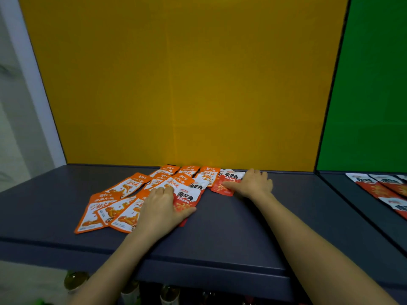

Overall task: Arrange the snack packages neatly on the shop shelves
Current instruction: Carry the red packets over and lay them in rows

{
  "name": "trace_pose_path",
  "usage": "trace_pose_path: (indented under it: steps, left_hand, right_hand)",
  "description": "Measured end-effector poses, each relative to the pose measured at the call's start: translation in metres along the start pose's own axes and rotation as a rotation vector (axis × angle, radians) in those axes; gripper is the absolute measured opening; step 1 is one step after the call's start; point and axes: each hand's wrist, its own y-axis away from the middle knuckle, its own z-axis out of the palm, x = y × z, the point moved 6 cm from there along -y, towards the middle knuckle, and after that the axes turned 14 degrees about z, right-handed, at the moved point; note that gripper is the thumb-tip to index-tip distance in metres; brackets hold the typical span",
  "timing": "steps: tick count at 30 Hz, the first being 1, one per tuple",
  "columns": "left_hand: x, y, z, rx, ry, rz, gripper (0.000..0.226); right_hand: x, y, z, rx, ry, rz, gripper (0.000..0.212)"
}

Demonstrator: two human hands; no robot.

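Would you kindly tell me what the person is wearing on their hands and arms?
Nothing that shows. The left hand and right hand are bare, with no gloves, rings or watch in view, and the left forearm and right forearm are uncovered as far as shown.

Flat snack packets lie on the grey shelf (242, 216). The orange-and-white packets (123, 187) make a messy pile on the shelf's left half, tilted and lying over each other. Three more orange packets (189, 170) sit in a row at the shelf's back edge. A big red-and-white packet (187, 198) lies on the pile's right side. A second red-and-white packet (228, 182) lies flat near the shelf's back, just beside that row.
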Motion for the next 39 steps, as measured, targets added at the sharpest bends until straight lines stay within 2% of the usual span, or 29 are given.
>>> trace_pose_path:
  steps: [3, 6, 10, 14, 16, 21, 26, 31, 39]
  left_hand:
    - [-0.004, -0.001, 0.001, -0.010, 0.103, -0.053, 0.079]
    - [-0.004, -0.001, -0.002, 0.004, 0.184, -0.094, 0.068]
    - [0.002, -0.002, -0.005, 0.004, 0.299, -0.092, 0.062]
    - [0.015, -0.012, -0.010, 0.043, 0.514, -0.081, 0.057]
    - [0.027, -0.023, -0.010, 0.050, 0.596, -0.060, 0.056]
    - [0.066, -0.061, 0.008, 0.029, 0.693, -0.029, 0.052]
    - [0.096, -0.098, 0.037, -0.007, 0.570, 0.009, 0.052]
    - [0.096, -0.116, 0.057, -0.052, 0.320, 0.041, 0.060]
    - [0.077, -0.117, 0.070, -0.159, 0.162, 0.006, 0.080]
  right_hand:
    - [0.004, -0.004, 0.000, -0.064, -0.131, 0.047, 0.092]
    - [0.011, -0.009, -0.002, -0.174, -0.250, 0.077, 0.072]
    - [0.021, -0.012, -0.006, -0.257, -0.338, 0.088, 0.052]
    - [0.033, -0.010, -0.010, -0.427, -0.542, 0.114, 0.032]
    - [0.043, -0.010, -0.016, -0.456, -0.557, 0.091, 0.021]
    - [0.070, -0.014, -0.026, -0.550, -0.632, 0.070, 0.013]
    - [0.082, -0.013, -0.024, -0.581, -0.760, 0.081, 0.012]
    - [0.092, -0.019, -0.023, -0.574, -0.956, 0.165, 0.013]
    - [0.088, -0.022, -0.023, -0.532, -0.935, 0.194, 0.017]
